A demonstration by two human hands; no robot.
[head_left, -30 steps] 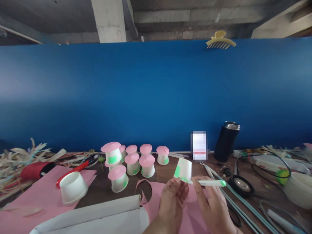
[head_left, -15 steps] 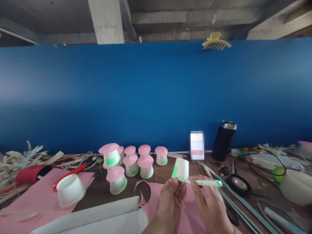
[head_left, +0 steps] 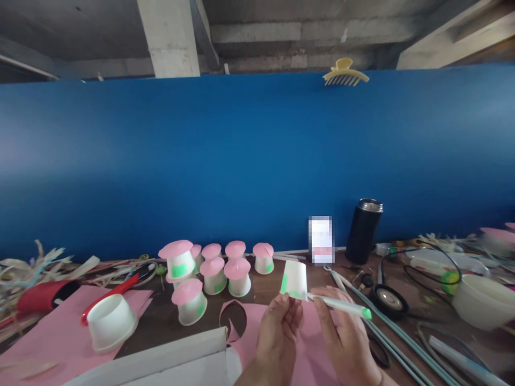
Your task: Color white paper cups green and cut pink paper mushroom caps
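In the head view my left hand [head_left: 280, 327] pinches the lower rim of a white paper cup [head_left: 295, 277], which is upside down and has green patches on its side. My right hand [head_left: 346, 335] grips a white marker with a green end [head_left: 341, 305]. The marker's tip is at the cup's lower right edge; whether it touches cannot be made out. Left of the hands stand several upturned cups with green patches and pink paper tops [head_left: 237, 276]. Pink paper [head_left: 314, 346] lies beneath both hands, with a round hole cut near its left side.
A plain white cup [head_left: 110, 321] and a red-handled tool [head_left: 108, 296] lie on pink sheets at left. A white box edge [head_left: 161, 356] is in front. A dark flask [head_left: 364, 231], a blurred screen [head_left: 321, 240], cords and a white bowl [head_left: 485, 300] sit at right. A blue partition [head_left: 241, 155] rises behind.
The marker's green end has tilted down and right in my right hand. My left hand keeps the cup nearly as it was. The whole view has shifted slightly.
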